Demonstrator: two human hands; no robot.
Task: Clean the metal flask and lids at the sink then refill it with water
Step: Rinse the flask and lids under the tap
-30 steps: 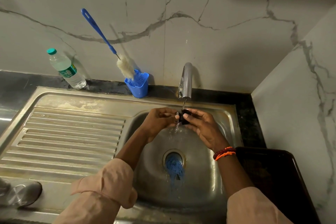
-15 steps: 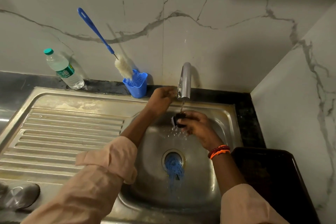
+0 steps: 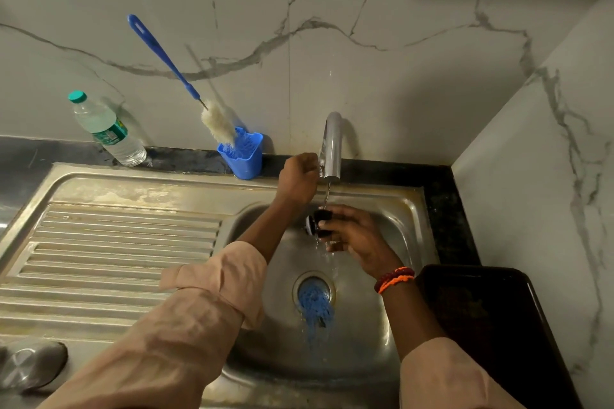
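Steel shows first at the near left corner: a metal flask [image 3: 31, 367] lying on its side on the drainboard of the sink [image 3: 133, 242], blurred, no writing readable. Blue scrubber [image 3: 314, 304] sits over the basin drain. Above it, the right hand [image 3: 357, 236] holds a small black lid [image 3: 317, 222] with a pale rim under a thin stream of water, fingers [image 3: 332, 226] curled around it. Just beyond, the left hand [image 3: 297, 177] is at the side of the chrome tap [image 3: 332, 146], fingers bent against it. Farther back stand a blue holder [image 3: 242, 156] with a bottle brush [image 3: 166, 59], and a plastic water bottle [image 3: 106, 131], its green label too small to read.
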